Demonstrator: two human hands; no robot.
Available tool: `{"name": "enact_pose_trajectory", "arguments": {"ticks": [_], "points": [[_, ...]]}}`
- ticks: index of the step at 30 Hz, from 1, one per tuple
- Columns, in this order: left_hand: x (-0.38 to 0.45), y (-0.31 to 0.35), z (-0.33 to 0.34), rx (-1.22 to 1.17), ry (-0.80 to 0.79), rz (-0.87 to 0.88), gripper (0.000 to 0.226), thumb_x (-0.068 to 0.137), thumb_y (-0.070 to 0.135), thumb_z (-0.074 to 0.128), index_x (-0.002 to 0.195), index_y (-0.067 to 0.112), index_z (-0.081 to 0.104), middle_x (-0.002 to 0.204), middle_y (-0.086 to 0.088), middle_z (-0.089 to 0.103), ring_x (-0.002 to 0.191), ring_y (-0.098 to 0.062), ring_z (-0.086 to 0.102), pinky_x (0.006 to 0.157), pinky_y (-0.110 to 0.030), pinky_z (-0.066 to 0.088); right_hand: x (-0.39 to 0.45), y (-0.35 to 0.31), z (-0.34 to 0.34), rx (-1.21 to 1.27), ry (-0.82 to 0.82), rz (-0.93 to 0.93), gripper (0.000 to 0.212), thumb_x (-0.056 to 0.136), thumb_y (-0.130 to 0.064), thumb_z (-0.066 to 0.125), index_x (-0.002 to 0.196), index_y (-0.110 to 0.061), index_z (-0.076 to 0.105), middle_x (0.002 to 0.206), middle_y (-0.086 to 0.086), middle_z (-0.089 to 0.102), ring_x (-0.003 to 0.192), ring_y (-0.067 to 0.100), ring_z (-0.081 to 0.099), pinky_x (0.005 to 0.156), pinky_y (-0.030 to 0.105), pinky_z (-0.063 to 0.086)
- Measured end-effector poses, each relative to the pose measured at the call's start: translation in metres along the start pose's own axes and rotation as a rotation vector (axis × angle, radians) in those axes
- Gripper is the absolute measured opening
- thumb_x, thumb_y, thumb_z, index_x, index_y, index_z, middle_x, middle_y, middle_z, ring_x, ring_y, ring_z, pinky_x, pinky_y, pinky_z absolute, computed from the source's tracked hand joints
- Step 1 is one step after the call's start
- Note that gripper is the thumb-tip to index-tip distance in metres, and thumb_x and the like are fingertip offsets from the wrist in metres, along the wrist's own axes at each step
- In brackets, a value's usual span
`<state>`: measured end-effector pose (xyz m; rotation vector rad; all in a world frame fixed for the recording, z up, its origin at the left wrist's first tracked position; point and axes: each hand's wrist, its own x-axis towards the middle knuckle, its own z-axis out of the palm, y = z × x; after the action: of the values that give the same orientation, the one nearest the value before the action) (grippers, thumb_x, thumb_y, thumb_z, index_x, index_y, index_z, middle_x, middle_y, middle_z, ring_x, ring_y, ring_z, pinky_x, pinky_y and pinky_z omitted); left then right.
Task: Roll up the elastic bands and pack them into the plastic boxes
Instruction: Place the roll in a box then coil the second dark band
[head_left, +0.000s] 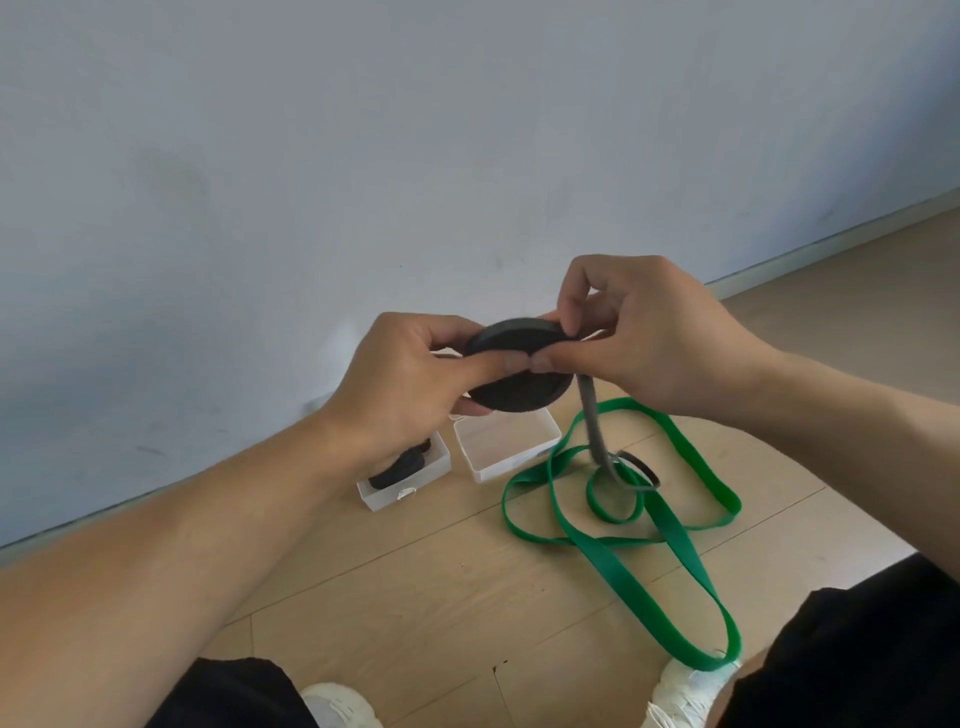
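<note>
- Already the grey roll (519, 371) is sitting as a tight flat disc in the air above the empty box (506, 441), its tail (592, 415) hanging to the floor (415, 571).
- Both the left hand (410, 384) and right hand (649, 338) are pinching its rim; loosening thumbs would probably be letting it spring undone.
- The green band (649, 540) is lying loose, tangling the tail.

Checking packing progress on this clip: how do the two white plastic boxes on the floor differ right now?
The left white plastic box holds a rolled dark elastic band; the right white plastic box shows only its bare bottom. The left box is partly hidden behind the left hand; the right box sits below the dark band roll held in both hands, nearer the green elastic band. Both are open, lidless, and side by side on the wooden floor.
</note>
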<state>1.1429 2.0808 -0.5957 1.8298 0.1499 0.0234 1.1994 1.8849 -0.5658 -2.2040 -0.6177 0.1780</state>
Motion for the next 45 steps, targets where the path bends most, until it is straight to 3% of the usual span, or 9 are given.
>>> {"name": "enact_pose_trajectory", "arguments": {"ticks": [7, 10, 15, 19, 25, 29, 33, 38, 45], "points": [[-0.002, -0.001, 0.001, -0.302, 0.035, -0.081, 0.045, 0.065, 0.031, 0.081, 0.099, 0.001, 0.077, 0.107, -0.023, 0.075, 0.095, -0.032, 0.076, 0.080, -0.046, 0.063, 0.002, 0.001, -0.005, 0.324, -0.049, 0.077, 0.040, 0.061, -0.035, 0.085, 0.078, -0.016, 0.054, 0.090, 0.040, 0.067, 0.072, 0.031, 0.061, 0.078, 0.048, 0.052], [0.000, 0.003, -0.001, -0.443, 0.043, -0.097, 0.044, 0.069, 0.026, 0.077, 0.103, -0.003, 0.072, 0.111, -0.023, 0.074, 0.099, -0.032, 0.076, 0.079, -0.048, 0.063, 0.002, 0.007, -0.005, 0.407, -0.068, 0.107, 0.039, 0.062, -0.027, 0.084, 0.081, -0.010, 0.055, 0.092, 0.037, 0.070, 0.081, 0.032, 0.070, 0.091, 0.047, 0.057], [0.000, 0.013, -0.006, -0.621, 0.021, -0.116, 0.064, 0.078, 0.021, 0.071, 0.129, -0.013, 0.055, 0.125, -0.022, 0.070, 0.105, -0.031, 0.075, 0.078, -0.048, 0.063, 0.004, 0.018, 0.002, 0.598, -0.081, 0.132, 0.030, 0.067, -0.014, 0.082, 0.079, -0.007, 0.055, 0.078, 0.012, 0.078, 0.078, 0.025, 0.073, 0.086, 0.036, 0.061], [-0.003, 0.014, -0.003, -0.743, 0.042, -0.123, 0.065, 0.081, 0.018, 0.069, 0.136, -0.010, 0.050, 0.129, -0.024, 0.067, 0.102, -0.033, 0.075, 0.075, -0.047, 0.063, 0.001, 0.011, 0.009, 0.686, -0.085, 0.119, 0.030, 0.070, -0.014, 0.081, 0.085, -0.008, 0.056, 0.089, 0.020, 0.077, 0.084, 0.028, 0.076, 0.087, 0.038, 0.062], [-0.002, 0.008, -0.003, -0.829, 0.008, -0.172, 0.047, 0.096, 0.012, 0.059, 0.139, -0.006, 0.050, 0.132, -0.025, 0.066, 0.114, -0.037, 0.070, 0.081, -0.048, 0.063, 0.003, 0.003, 0.020, 0.774, 0.037, 0.146, 0.031, 0.072, -0.012, 0.082, 0.084, -0.007, 0.054, 0.077, 0.021, 0.074, 0.074, 0.031, 0.074, 0.081, 0.042, 0.063], [0.003, 0.004, -0.014, -0.393, -0.019, -0.176, 0.049, 0.088, 0.030, 0.070, 0.128, 0.003, 0.059, 0.122, -0.020, 0.070, 0.115, -0.035, 0.069, 0.081, -0.051, 0.063, 0.004, -0.001, 0.013, 0.466, 0.074, 0.139, 0.028, 0.077, -0.011, 0.086, 0.080, -0.011, 0.058, 0.072, 0.010, 0.078, 0.069, 0.025, 0.075, 0.080, 0.035, 0.060], [0.002, 0.008, -0.022, 0.194, -0.053, 0.027, 0.054, 0.065, 0.059, 0.083, 0.111, 0.036, 0.068, 0.095, 0.008, 0.075, 0.093, -0.010, 0.073, 0.081, -0.026, 0.058, -0.001, -0.013, 0.004, -0.117, -0.120, 0.032, 0.025, 0.075, -0.024, 0.088, 0.077, -0.022, 0.063, 0.069, -0.006, 0.077, 0.058, 0.006, 0.068, 0.059, 0.019, 0.049], [-0.003, 0.005, -0.011, 0.340, -0.140, 0.164, 0.021, 0.069, 0.041, 0.087, 0.084, 0.033, 0.076, 0.081, 0.018, 0.076, 0.081, -0.002, 0.072, 0.079, -0.025, 0.059, -0.009, -0.017, 0.009, -0.229, -0.168, -0.047, 0.020, 0.078, -0.022, 0.082, 0.077, -0.024, 0.063, 0.070, -0.003, 0.077, 0.067, 0.011, 0.071, 0.068, 0.026, 0.052], [-0.002, 0.006, -0.012, 0.380, -0.133, 0.169, 0.019, 0.069, 0.039, 0.089, 0.081, 0.037, 0.074, 0.080, 0.015, 0.076, 0.078, -0.007, 0.072, 0.072, -0.021, 0.057, -0.010, -0.013, 0.013, -0.241, -0.109, -0.071, 0.020, 0.079, -0.022, 0.080, 0.076, -0.027, 0.061, 0.072, -0.007, 0.077, 0.069, 0.005, 0.071, 0.067, 0.024, 0.052]]}}
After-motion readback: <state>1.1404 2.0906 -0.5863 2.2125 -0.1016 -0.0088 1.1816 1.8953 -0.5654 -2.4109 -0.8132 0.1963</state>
